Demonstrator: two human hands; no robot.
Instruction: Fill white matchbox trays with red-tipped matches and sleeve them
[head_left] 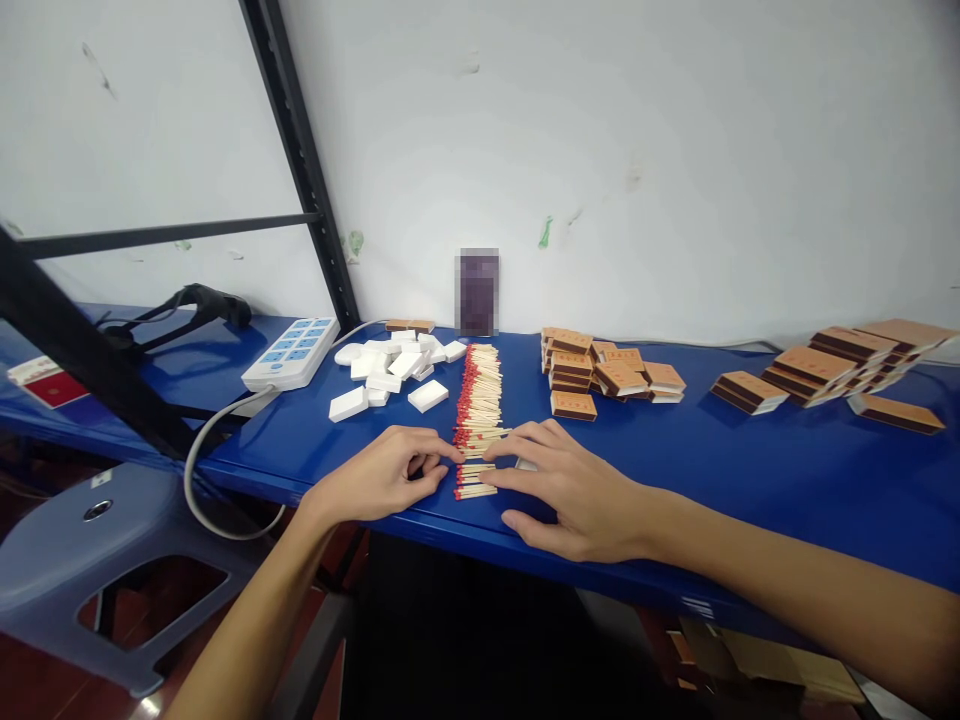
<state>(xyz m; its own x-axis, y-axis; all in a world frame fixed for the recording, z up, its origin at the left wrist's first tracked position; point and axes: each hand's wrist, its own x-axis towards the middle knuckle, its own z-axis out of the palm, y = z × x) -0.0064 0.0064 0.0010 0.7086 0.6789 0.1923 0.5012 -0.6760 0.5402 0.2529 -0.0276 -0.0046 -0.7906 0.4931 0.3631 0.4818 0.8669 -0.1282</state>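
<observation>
A long row of red-tipped matchsticks (478,405) lies on the blue table (750,470), running away from me. My left hand (382,472) rests at the left side of the row's near end, fingers curled and its fingertips touching the red tips. My right hand (570,485) lies on the table at the right side of the same end, fingers stretched out toward the sticks. A small white tray (525,464) peeks out under its fingers. Neither hand lifts anything.
White inner trays (394,370) lie heaped left of the matches. Brown matchbox sleeves (600,372) are stacked to the right, more (832,365) at far right. A white power strip (292,352) with cable, a black shelf frame (300,150) and a grey stool (90,560) stand left.
</observation>
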